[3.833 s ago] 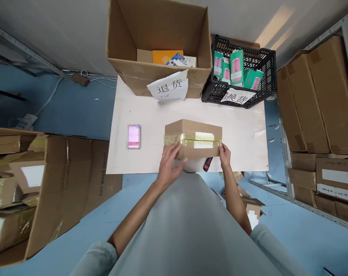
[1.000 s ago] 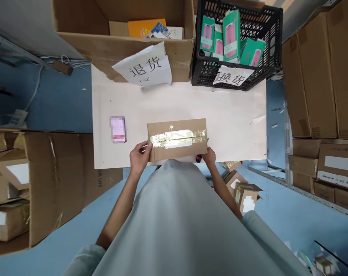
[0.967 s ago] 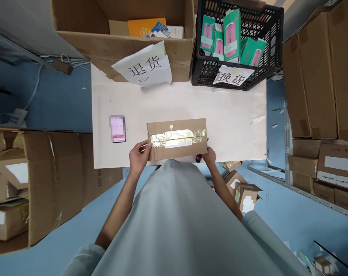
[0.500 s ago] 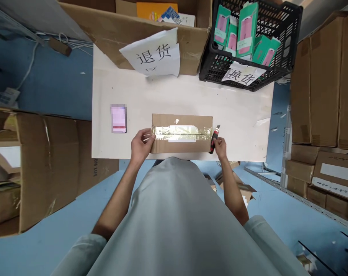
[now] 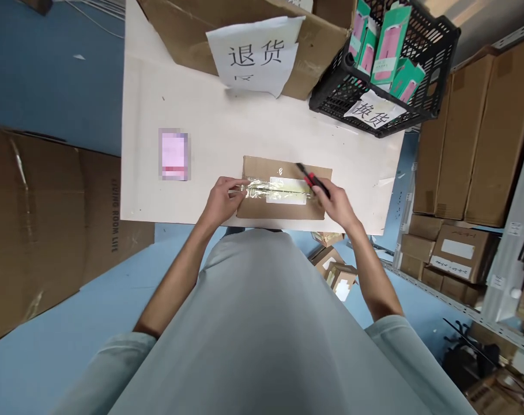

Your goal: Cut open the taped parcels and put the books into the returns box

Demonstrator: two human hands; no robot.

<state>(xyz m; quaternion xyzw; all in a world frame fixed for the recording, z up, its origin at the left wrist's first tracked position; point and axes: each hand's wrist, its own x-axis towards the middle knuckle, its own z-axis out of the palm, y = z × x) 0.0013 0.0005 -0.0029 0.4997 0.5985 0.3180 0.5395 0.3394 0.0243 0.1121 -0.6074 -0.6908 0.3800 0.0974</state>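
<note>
Right hand (image 5: 337,206): fingers curl firmly round a knife (image 5: 308,176) above the box (image 5: 283,211); left hand (image 5: 221,202): fingers slightly parted, touching its left end, grip unclear | box: on table (image 5: 227,138), near front edge | advice: shallow strokes along tape (image 5: 257,189); left fingers clear

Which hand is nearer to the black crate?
Right. Your right hand, holding a knife, is on the near side of the crate, slightly left; your left hand, at the carton's left end, is farther left.

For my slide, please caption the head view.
A taped box on a white table: left hand at its left end, right hand holding a cutter over it.
</note>
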